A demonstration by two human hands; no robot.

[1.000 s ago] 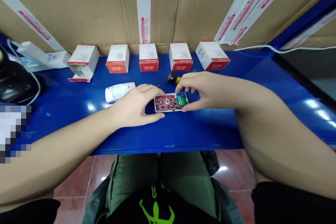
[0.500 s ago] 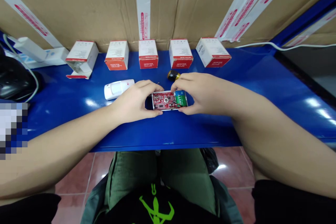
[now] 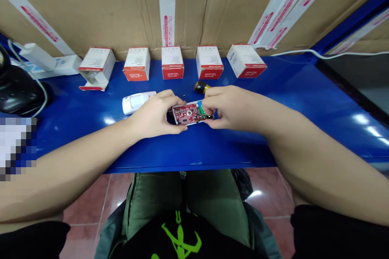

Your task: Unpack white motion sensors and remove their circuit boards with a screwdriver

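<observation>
Cardboard sheets banded with white-and-red tape fill the back of the feed, and red floor tiles show below the blue metal worktop. I read five white-and-red DETECTOR boxes in a row near the worktop's back edge. A white power strip and a dark, glossy object sit at the far left, and a white cable runs along the back right.

Both forearms reach across the worktop's front edge. Blue surface stretches from the right hand to the worktop's right end, while the left hand works just beside a white motion-sensor housing. A black-and-yellow screwdriver handle lies just behind the right hand, with a tiny screw near it.

Compared with the frame half a second back, the work has turned on my feed: it now sits at a slant, and the green battery has gone mostly behind the right fingers.

Between the hands, just in front of the housing and screwdriver, is a red circuit board seated in a white plastic case. The left fingers and thumb pinch its left end, and the right fingers press around its battery end. I cannot tell whether the case touches the worktop.
</observation>
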